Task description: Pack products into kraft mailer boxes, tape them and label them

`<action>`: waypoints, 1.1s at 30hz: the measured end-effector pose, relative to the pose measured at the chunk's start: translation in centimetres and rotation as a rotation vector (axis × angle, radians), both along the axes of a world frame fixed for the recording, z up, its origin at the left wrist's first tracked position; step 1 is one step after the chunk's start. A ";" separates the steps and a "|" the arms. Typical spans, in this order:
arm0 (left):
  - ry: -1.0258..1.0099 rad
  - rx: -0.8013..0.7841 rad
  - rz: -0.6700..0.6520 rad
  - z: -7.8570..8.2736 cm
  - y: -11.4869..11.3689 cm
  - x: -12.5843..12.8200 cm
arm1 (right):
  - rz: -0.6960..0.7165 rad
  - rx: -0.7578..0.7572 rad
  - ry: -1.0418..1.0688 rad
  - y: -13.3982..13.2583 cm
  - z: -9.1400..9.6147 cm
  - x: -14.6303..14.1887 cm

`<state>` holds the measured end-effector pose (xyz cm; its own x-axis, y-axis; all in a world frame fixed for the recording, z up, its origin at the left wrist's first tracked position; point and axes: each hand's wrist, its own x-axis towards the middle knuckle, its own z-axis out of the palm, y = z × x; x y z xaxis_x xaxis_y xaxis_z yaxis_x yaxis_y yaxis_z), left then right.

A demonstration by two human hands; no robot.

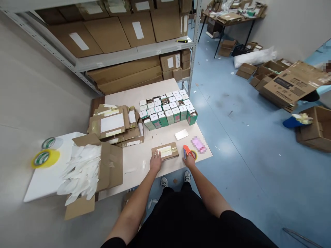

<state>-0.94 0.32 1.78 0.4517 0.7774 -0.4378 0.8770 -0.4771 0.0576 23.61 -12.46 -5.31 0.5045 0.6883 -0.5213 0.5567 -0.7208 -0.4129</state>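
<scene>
A small flat cardboard box lies near the table's front edge, with a white label and shiny tape across its top. My left hand rests on the box's left end, fingers apart. Just right of the box, my right hand is closed around an orange tape dispenser. A yellow roll of tape shows beside that hand, partly hidden. Behind the box lies a white card. A pink item, blurred out, lies to the right of the dispenser.
Rows of small green-and-white boxes stand behind. Flattened cardboard parcels are stacked at left, beside an open carton full of white strips. A metal shelf holds cartons; a cutter lies on it.
</scene>
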 end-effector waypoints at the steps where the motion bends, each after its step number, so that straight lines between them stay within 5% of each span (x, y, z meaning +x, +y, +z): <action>1: 0.002 0.001 0.013 0.0 -0.3 0.2 | 0.007 -0.008 -0.005 -0.1 -0.2 -0.2; 9: 0.042 -0.180 0.124 0.4 0.3 1.9 | -0.065 -0.107 0.156 1.9 0.8 2.9; 13: 0.019 -0.288 0.172 0.9 1.2 1.9 | -0.176 0.226 0.301 1.9 2.3 4.8; 17: -0.014 -0.331 0.224 1.0 1.6 2.3 | -0.188 0.664 0.631 2.9 5.7 4.1; 23: 0.030 -0.360 0.228 1.1 1.9 3.1 | -0.063 0.756 0.874 7.4 10.4 -0.7; 27: 0.004 -0.373 0.232 1.0 1.5 2.9 | 0.054 0.664 0.916 8.0 9.4 -2.6; 33: -0.004 -0.388 0.199 1.8 1.2 2.2 | 0.144 0.630 0.987 6.8 7.6 -1.7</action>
<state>1.28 1.50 3.57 0.3117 0.6278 -0.7132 0.9491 -0.2411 0.2026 21.92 -5.70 2.33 -0.0307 0.9813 -0.1901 -0.1437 -0.1925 -0.9707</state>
